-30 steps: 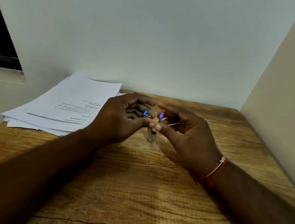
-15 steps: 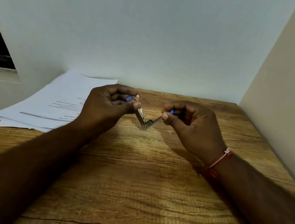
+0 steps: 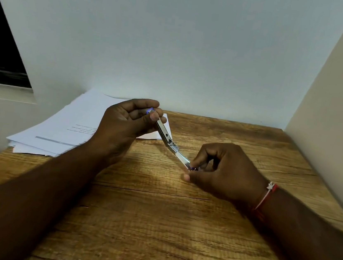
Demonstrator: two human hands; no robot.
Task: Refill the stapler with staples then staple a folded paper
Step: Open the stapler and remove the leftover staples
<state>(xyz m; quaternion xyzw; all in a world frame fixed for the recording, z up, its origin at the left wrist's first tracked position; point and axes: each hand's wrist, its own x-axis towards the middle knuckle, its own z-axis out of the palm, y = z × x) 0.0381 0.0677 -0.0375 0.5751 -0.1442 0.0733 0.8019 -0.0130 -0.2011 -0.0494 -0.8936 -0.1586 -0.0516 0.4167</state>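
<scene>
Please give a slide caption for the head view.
Left hand and right hand hold a stapler opened wide above a wooden table.

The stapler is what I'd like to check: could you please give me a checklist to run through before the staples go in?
1. The stapler is swung open at its hinge: ok.
2. The left hand pinches the blue-tipped end of the upper arm: ok.
3. The right hand pinches the end of the lower arm: ok.
4. The staples are within reach: not ok, none visible on the wooden table.
5. The magazine channel is clear: cannot tell, too small to see.
6. The stack of papers lies at the table's back left: ok. Whether one is folded: cannot tell.
</scene>
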